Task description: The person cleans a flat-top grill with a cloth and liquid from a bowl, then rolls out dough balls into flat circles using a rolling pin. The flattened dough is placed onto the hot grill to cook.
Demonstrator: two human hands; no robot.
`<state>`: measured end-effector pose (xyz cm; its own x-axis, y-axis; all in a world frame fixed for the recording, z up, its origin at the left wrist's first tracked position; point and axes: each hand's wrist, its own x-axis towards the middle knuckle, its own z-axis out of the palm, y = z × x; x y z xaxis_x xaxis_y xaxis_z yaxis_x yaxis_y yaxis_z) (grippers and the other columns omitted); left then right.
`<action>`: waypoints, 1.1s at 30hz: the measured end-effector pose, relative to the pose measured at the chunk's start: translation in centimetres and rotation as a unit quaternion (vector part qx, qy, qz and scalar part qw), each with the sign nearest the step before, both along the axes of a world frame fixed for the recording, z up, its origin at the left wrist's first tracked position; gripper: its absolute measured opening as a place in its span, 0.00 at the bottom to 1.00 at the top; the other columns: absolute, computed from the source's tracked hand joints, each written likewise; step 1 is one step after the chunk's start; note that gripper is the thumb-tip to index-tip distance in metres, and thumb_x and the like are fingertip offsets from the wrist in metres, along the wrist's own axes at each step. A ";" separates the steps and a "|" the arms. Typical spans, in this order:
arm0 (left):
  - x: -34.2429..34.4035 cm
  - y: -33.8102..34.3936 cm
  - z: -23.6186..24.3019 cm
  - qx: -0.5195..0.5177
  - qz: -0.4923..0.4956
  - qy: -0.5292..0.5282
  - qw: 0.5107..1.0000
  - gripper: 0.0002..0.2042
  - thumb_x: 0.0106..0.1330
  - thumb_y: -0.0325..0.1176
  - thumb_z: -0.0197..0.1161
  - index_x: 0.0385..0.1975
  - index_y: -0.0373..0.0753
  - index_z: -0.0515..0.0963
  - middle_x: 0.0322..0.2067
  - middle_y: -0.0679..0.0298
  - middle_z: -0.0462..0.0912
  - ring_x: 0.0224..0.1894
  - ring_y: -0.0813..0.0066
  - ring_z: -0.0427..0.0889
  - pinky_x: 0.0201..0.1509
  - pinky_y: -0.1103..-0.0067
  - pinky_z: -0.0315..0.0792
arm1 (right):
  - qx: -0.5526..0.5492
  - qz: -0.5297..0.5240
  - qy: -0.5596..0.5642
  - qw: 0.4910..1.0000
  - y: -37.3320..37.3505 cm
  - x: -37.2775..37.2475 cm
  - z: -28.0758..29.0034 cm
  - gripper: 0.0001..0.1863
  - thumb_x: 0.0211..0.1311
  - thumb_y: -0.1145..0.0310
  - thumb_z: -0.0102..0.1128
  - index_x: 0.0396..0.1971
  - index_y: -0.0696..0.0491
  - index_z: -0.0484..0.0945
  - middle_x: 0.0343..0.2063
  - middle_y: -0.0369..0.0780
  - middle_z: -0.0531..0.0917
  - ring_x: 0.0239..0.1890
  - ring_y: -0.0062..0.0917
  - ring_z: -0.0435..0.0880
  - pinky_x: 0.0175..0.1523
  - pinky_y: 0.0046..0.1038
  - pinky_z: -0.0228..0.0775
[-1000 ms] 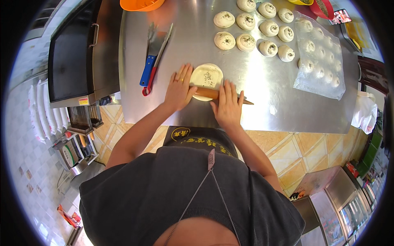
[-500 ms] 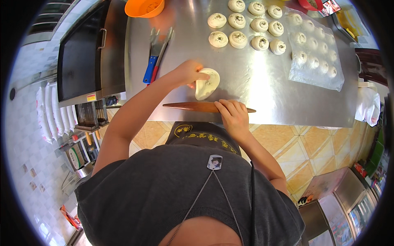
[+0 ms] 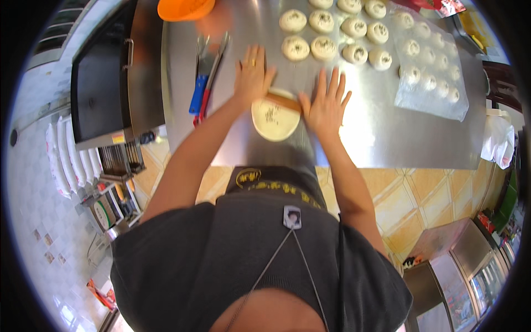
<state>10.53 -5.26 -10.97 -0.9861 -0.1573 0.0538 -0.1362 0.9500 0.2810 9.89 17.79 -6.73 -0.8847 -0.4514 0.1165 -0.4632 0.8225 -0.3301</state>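
A flattened cream dough round (image 3: pixel 276 120), speckled with dark bits in its middle, lies on the steel worktop. A wooden rolling pin (image 3: pixel 282 101) crosses its far part. My left hand (image 3: pixel 251 77) is open, its palm over the pin's left end and fingers stretched forward. At the other end my right hand (image 3: pixel 326 102) also lies over the pin, open, with fingers spread. Both palms hide the pin's tips. To the left of my left hand lie a blue-handled scraper (image 3: pixel 198 91) and red-handled tongs (image 3: pixel 206 97).
Several filled dough buns (image 3: pixel 323 48) sit at the back of the steel worktop (image 3: pixel 376 144), more under a plastic sheet (image 3: pixel 431 110) at right. An orange bowl (image 3: pixel 186 8) and red bowl stand at the far edge. A black oven (image 3: pixel 99 83) stands left, a white bag (image 3: pixel 496 141) right.
The dough, lifted and folded in my left hand half a second ago, now lies flat. The pin has moved forward onto its far part, and both hands have moved forward onto the pin, fingers stretched.
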 end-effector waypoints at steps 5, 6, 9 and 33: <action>10.6 1.3 1.5 0.036 -0.069 -0.073 0.994 0.39 0.65 0.49 0.55 0.70 0.30 0.51 0.70 0.45 0.53 0.74 0.50 0.48 0.71 0.49 0.48 | 0.015 0.099 -0.107 0.989 2.2 8.4 0.3 0.41 0.60 0.43 0.55 0.66 0.55 0.64 0.71 0.50 0.56 0.74 0.49 0.46 0.69 0.66 0.35; 13.1 1.8 2.5 0.059 -0.079 -0.096 0.990 0.40 0.65 0.49 0.56 0.70 0.30 0.50 0.70 0.44 0.53 0.74 0.50 0.48 0.71 0.49 0.48 | 0.018 0.133 -0.153 0.979 2.8 10.3 1.2 0.40 0.60 0.43 0.55 0.66 0.55 0.64 0.71 0.49 0.55 0.74 0.49 0.46 0.69 0.67 0.34; 8.4 1.2 1.6 0.044 -0.092 -0.049 0.994 0.42 0.64 0.49 0.56 0.70 0.29 0.48 0.70 0.44 0.52 0.74 0.50 0.47 0.72 0.52 0.47 | 0.029 0.084 -0.072 0.993 1.9 6.3 -1.0 0.40 0.60 0.44 0.56 0.65 0.56 0.64 0.71 0.49 0.56 0.74 0.50 0.47 0.68 0.66 0.37; 14.2 0.2 3.3 0.072 -0.145 -0.100 0.982 0.38 0.67 0.42 0.54 0.70 0.26 0.46 0.72 0.46 0.46 0.75 0.48 0.43 0.74 0.57 0.45 | -0.007 0.124 0.007 0.992 2.5 10.2 0.1 0.27 0.58 0.64 0.58 0.57 0.58 0.72 0.56 0.44 0.76 0.59 0.35 0.73 0.63 0.48 0.60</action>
